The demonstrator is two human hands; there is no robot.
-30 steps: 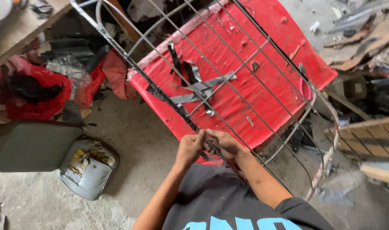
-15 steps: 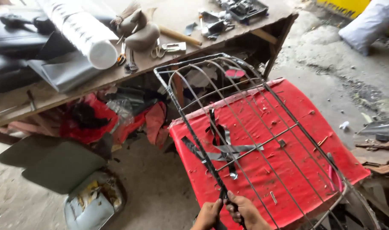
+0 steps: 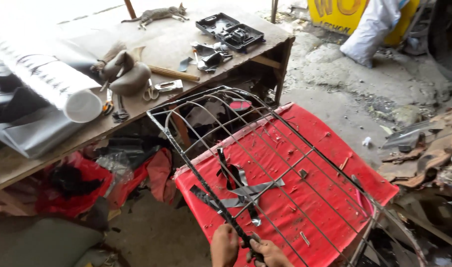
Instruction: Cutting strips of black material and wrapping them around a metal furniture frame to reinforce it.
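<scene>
While both hands work at the near end of the wire seat frame [image 3: 265, 163], the left hand [image 3: 224, 245] is curled tight around the frame's black-wrapped side bar [image 3: 206, 198], and the right hand [image 3: 270, 253] pinches the same bar just beside it, fingers pressed together on what looks like the loose end of the black wrapping; the exact pinch is partly cut by the picture edge. The frame lies tilted over a red panel [image 3: 310, 207], its far end reaching up toward the wooden workbench [image 3: 137, 104]. Strips of grey and black tape [image 3: 238, 190] lie crossed on the red panel under the wires.

Judgement: the step in hand seems to be winding the wrap along the bar. To do it well, keep the left hand's hold firm so the bar cannot roll, pull the strip taut with the right, overlap each turn evenly, and keep it clear of the cross wires.

On the bench sit scissors [image 3: 150, 92], a white roll [image 3: 57, 84], an open black tool case [image 3: 230, 30], and a cat [image 3: 159, 13] lies at the far edge.
</scene>
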